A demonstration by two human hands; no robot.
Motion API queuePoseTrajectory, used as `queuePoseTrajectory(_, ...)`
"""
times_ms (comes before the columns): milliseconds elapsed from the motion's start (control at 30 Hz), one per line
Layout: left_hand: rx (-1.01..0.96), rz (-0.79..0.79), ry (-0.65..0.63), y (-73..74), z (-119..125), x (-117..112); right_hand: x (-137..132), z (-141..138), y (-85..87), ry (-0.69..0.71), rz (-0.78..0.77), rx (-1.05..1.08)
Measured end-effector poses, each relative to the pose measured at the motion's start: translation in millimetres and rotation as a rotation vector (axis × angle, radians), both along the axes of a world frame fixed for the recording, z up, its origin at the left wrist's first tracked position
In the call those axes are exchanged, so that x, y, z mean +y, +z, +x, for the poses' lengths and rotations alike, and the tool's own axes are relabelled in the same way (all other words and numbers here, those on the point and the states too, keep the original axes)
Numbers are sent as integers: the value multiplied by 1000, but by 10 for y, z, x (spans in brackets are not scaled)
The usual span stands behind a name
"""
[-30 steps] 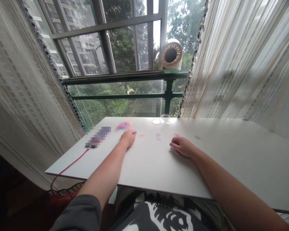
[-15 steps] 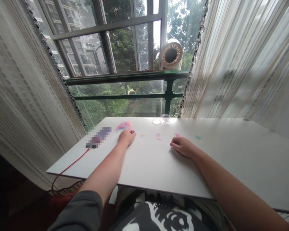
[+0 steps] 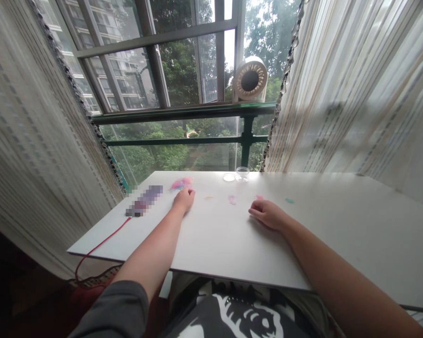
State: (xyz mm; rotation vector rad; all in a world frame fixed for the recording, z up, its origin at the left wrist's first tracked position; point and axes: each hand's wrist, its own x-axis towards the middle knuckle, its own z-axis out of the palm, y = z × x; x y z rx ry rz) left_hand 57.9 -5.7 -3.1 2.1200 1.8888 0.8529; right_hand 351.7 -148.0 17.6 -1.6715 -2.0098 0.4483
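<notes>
My left hand is just in front of a loose pile of small pink, blue and orange pieces on the white table. Its fingers are curled in, and whatever they may hold is hidden. My right hand rests on the tabletop, loosely closed, with no object showing in it. Just beyond it lies a small pink cluster, partly covered by the hand. Between the hands are a few thin yellow pieces and a pale pink group. A teal group lies right of my right hand.
A clear round jar stands at the table's far edge, its flat lid beside it. On the left lies a blurred-out device with a red cable running over the edge. A white fan stands by the window.
My left hand has shifted slightly left, and its fingers have drawn in from a more stretched position. My right hand stays where it was.
</notes>
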Motion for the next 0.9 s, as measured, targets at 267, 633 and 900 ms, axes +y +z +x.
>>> queuePoseTrajectory(267,-247,-4,-2,36,-15,8,10,15,-7,-1,2,5)
queuePoseTrajectory(633,-372,-11,-79,-26,-9,41,14,18,-5,6,11,-5)
queuePoseTrajectory(900,-387,-27,-96,-2,11,20,17,22,-1,-5,-2,15)
